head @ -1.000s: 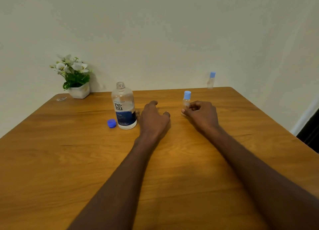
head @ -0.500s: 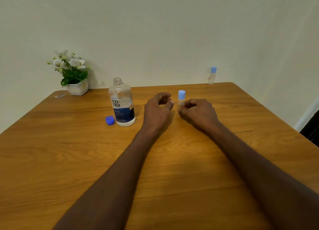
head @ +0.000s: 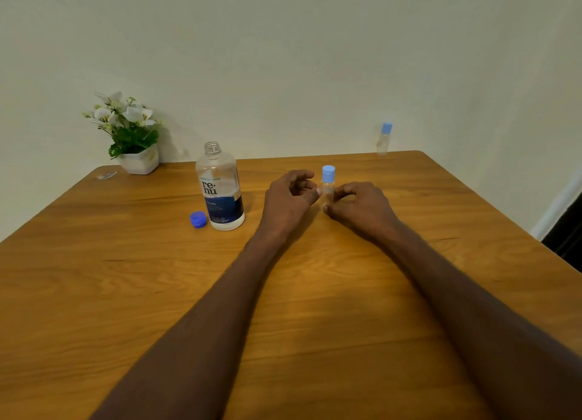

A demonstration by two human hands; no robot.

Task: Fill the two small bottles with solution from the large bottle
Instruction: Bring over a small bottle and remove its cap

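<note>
A large clear bottle (head: 220,188) with a blue label stands uncapped on the wooden table (head: 126,278). Its dark blue cap (head: 198,219) lies just left of its base. A small clear bottle (head: 327,185) with a light blue cap stands upright between my hands. My right hand (head: 359,207) pinches its lower body. My left hand (head: 291,196) is raised beside it, fingers curled, thumb tip touching the bottle's side. A second small bottle (head: 384,139) with a light blue cap stands at the table's far right edge by the wall.
A white pot of white flowers (head: 132,133) sits at the far left corner against the wall. A small clear wrapper (head: 106,176) lies beside it. The table's right edge drops off near a dark doorway (head: 567,230).
My left hand has lifted off the table and moved right to the small bottle. My right hand has drawn the bottle slightly nearer and left. The camera has tilted a little.
</note>
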